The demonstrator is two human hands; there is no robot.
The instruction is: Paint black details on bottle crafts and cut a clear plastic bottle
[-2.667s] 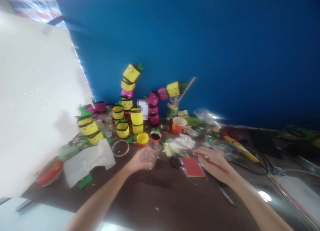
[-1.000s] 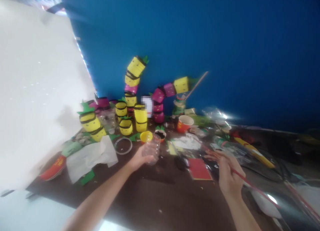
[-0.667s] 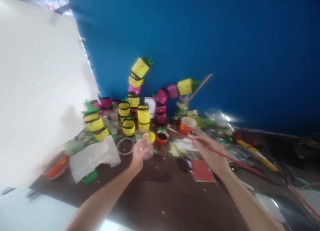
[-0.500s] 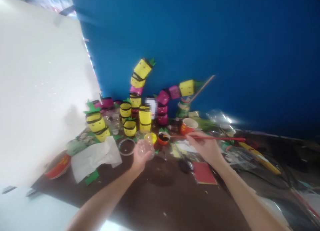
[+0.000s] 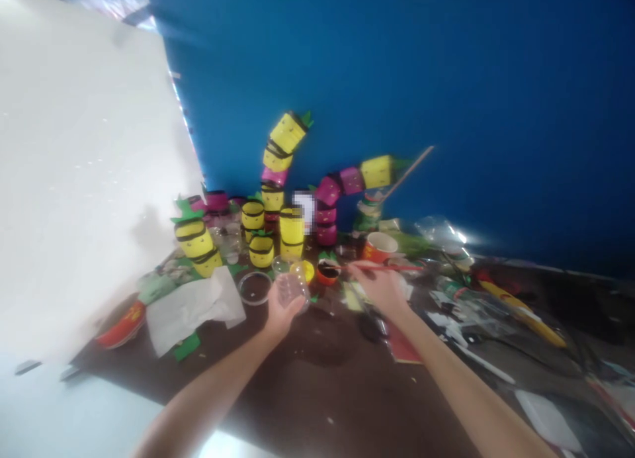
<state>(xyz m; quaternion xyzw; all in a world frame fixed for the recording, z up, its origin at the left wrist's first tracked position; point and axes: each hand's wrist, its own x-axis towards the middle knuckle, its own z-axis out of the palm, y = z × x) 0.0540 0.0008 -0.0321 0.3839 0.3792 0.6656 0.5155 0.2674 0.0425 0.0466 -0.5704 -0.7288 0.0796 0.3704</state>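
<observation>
My left hand (image 5: 278, 312) is wrapped around a clear plastic piece (image 5: 296, 291), which looks like the ridged bottom of a cut bottle. My right hand (image 5: 380, 287) pinches a thin paintbrush (image 5: 409, 268) with a red handle, held nearly level. Its tip end points left, close to the rim of a small orange-red pot (image 5: 327, 279) with dark paint inside; blur hides whether they touch. Behind my left hand sits a small yellow pot (image 5: 307, 271). A clear ring-shaped lid (image 5: 255, 288) lies to the left on the dark table (image 5: 317, 385).
Yellow and purple banded cups (image 5: 291, 229) stand along the blue wall, some stacked into leaning towers. White paper (image 5: 183, 316) lies at left, a red-and-white paper cup (image 5: 381, 247) stands behind my right hand. A yellow cutter (image 5: 520, 312), plastic scraps and a red booklet (image 5: 404, 345) lie right.
My right hand has moved left with the brush, and the brush tip is no longer plainly seen over the dark paint. My left hand still grips the clear piece. The view has shifted slightly.
</observation>
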